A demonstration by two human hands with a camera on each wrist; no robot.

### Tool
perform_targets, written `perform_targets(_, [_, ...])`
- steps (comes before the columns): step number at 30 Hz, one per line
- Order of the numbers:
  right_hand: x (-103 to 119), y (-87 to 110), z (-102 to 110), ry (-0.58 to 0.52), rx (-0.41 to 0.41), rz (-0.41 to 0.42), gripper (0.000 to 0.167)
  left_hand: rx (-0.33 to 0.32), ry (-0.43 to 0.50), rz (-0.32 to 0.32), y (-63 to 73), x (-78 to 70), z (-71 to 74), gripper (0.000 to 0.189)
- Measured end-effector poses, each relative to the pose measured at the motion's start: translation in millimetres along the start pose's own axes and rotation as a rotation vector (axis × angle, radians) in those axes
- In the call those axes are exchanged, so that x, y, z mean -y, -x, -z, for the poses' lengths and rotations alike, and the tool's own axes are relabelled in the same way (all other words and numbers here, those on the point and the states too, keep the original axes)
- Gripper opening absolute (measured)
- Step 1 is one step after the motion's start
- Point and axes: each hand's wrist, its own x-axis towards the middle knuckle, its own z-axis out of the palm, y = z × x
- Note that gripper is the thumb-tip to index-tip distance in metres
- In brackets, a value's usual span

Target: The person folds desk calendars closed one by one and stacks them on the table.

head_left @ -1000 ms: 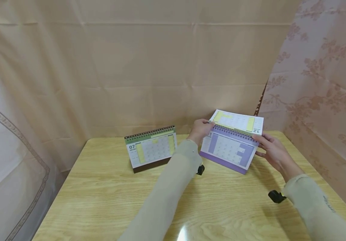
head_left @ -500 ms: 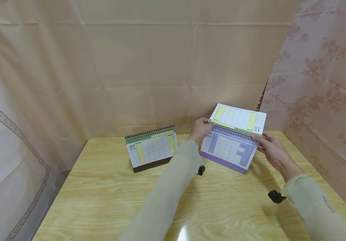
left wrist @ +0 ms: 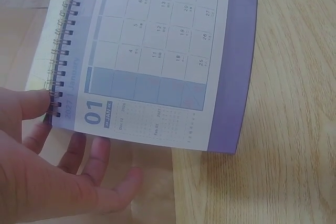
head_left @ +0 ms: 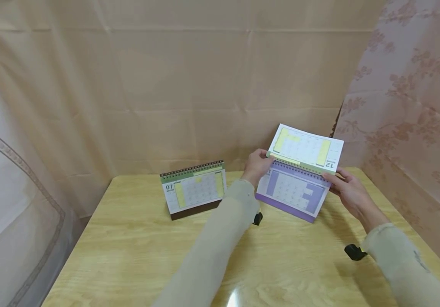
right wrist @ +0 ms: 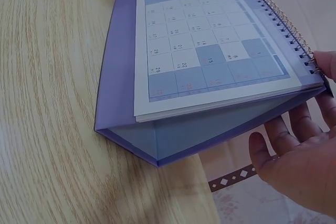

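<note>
A purple desk calendar (head_left: 290,192) stands at the right of the table, its page reading 01 January 2027. Behind its spiral binding (left wrist: 58,61) a white and yellow page (head_left: 306,147) marked 12 sticks up, upside down from here. My left hand (head_left: 257,165) pinches the left end of the binding, thumb in front, the other fingers spread behind. At the right end my right hand (head_left: 352,194) holds the binding with the thumb on top and fingers behind the stand. The right wrist view shows the folded purple base (right wrist: 157,145) from its side.
To the left stands a second calendar (head_left: 194,189), green and yellow with a brown base, showing 07. Both stand on a wood-grain table (head_left: 135,256). A beige curtain (head_left: 181,85) hangs behind, a floral one (head_left: 415,106) at the right.
The page marked 12 behind the purple calendar has swung higher, its far edge rising. Both hands keep their hold at the ends of the binding. The left calendar stands where it was.
</note>
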Motion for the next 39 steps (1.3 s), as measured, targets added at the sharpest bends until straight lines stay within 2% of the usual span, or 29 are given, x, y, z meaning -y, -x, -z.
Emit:
perform_targets(6, [-1.9, 1.2, -0.2, 0.044, -0.006, 0.008, 0.037, -0.018, -0.011, 0.008, 2.2, 1.0, -0.1, 0.023])
perform_targets(15, [0.3, -0.7, -4.2, 0.145, -0.044, 0.013, 0.038, -0.041, -0.023, -0.002, 0.5, 0.4, 2.2, 0.020])
perform_targets(26, [-2.5, 1.5, -0.7, 0.145, -0.052, 0.051, 0.024, -0.038, -0.010, 0.009, 1.6, -0.1, -0.9, 0.016])
perform_targets(34, [-0.7, 2.7, -1.9, 0.284, -0.102, 0.029, 0.021, -0.047, -0.017, 0.033, 0.6, 0.2, -0.6, 0.015])
perform_targets(39, [-0.6, 4.8, -1.4, 0.379, -0.130, 0.028, 0.022, -0.048, -0.025, 0.027, 1.8, 0.2, -1.4, 0.014])
